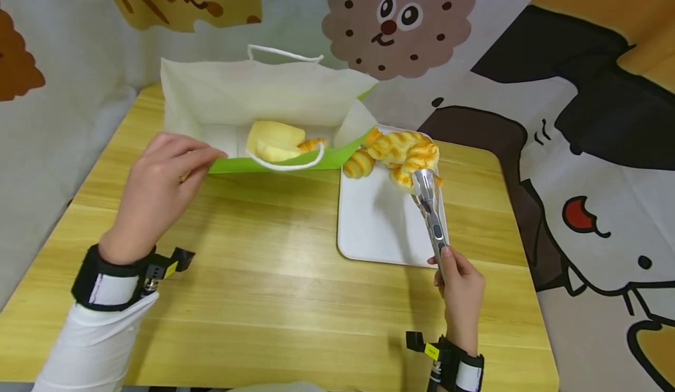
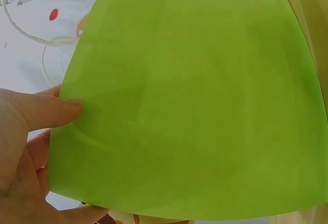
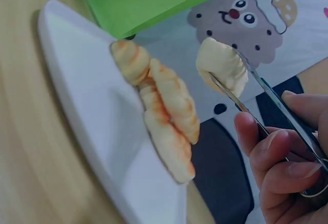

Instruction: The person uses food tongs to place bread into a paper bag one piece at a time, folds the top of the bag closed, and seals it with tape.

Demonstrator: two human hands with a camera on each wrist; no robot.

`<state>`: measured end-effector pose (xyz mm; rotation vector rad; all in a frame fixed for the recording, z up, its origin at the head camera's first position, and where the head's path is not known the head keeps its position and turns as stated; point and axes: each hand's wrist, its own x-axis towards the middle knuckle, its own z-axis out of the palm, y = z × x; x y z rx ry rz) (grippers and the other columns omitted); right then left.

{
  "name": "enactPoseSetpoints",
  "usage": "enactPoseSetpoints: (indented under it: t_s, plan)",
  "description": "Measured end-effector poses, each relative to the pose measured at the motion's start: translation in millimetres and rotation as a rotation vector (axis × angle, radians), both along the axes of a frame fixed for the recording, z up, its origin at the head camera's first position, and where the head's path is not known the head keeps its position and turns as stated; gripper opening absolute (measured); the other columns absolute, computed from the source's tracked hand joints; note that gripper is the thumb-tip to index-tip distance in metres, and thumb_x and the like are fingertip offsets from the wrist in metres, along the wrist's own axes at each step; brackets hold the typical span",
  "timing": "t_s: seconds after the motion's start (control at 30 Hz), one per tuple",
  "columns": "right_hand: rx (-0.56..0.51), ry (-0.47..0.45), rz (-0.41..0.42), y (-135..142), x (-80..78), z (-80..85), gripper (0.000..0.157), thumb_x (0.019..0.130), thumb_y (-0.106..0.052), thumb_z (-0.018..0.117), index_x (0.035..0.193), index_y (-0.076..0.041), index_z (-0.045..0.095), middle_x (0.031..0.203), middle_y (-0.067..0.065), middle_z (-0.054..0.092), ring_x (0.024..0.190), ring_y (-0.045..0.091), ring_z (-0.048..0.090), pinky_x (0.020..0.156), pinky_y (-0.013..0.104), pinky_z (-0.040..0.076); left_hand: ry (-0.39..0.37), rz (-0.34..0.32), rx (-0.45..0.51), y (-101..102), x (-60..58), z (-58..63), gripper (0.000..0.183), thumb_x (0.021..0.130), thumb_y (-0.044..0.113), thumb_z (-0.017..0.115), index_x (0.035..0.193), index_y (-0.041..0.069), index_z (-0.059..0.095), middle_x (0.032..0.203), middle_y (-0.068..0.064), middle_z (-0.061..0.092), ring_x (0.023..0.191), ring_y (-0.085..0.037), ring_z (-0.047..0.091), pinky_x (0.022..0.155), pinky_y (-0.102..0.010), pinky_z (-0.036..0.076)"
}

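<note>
My left hand point(image 1: 158, 190) pinches the front rim of a green paper bag point(image 2: 184, 101) between thumb and fingers. The bag's white inside point(image 1: 263, 90) faces up, with pale bread slices point(image 1: 274, 140) and part of an orange-brown bread point(image 1: 311, 144) at its bottom. In my right hand point(image 1: 463, 286) are metal tongs point(image 1: 433, 222), gripped by the handle. Their tips clamp a pale bread roll point(image 3: 220, 65), raised above the white tray point(image 1: 374, 222). On that tray lie a small roll point(image 3: 130, 61) and two longer ridged breads point(image 3: 177, 101), side by side.
The tray stands on the wooden table point(image 1: 274, 298), its back left corner close to the bag's right end. White cord handles point(image 1: 287, 167) stick out from the bag's front and back. A cartoon-printed cloth point(image 1: 401, 99) hangs behind the table.
</note>
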<state>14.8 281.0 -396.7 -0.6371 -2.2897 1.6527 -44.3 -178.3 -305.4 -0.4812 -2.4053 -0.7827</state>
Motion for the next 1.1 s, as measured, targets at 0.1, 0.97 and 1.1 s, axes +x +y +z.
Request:
enactPoseSetpoints:
  t_s: [0.1, 0.97, 1.1]
  plan:
    - [0.011, 0.036, -0.001, -3, -1.6, 5.7, 0.036, 0.090, -0.032, 0.064, 0.104, 0.001, 0.070, 0.068, 0.005, 0.066, 0.039, 0.011, 0.042, 0.028, 0.017, 0.027, 0.000, 0.000, -0.003, 0, 0.4, 0.0, 0.021, 0.080, -0.010, 0.068, 0.096, 0.001, 0.075, 0.093, -0.014, 0.069, 0.091, -0.028, 0.053, 0.074, -0.040, 0.045]
    - [0.170, 0.266, 0.131, -32, -23.8, 74.5, 0.026, 0.092, -0.024, 0.061, 0.111, -0.008, 0.071, 0.076, 0.006, 0.067, 0.046, 0.019, 0.044, 0.032, 0.019, 0.031, -0.001, -0.009, -0.014, -1, 4.4, 1.5, 0.022, 0.078, -0.009, 0.070, 0.096, 0.002, 0.075, 0.094, -0.013, 0.069, 0.092, -0.028, 0.053, 0.073, -0.040, 0.047]
    - [0.165, 0.314, 0.178, -41, -24.3, 82.4, 0.024, 0.092, -0.021, 0.061, 0.110, -0.007, 0.071, 0.075, 0.005, 0.067, 0.046, 0.017, 0.044, 0.033, 0.020, 0.030, 0.001, -0.011, -0.011, -1, 4.6, 0.8, 0.022, 0.078, -0.010, 0.070, 0.096, 0.002, 0.075, 0.094, -0.014, 0.070, 0.092, -0.028, 0.053, 0.074, -0.041, 0.047]
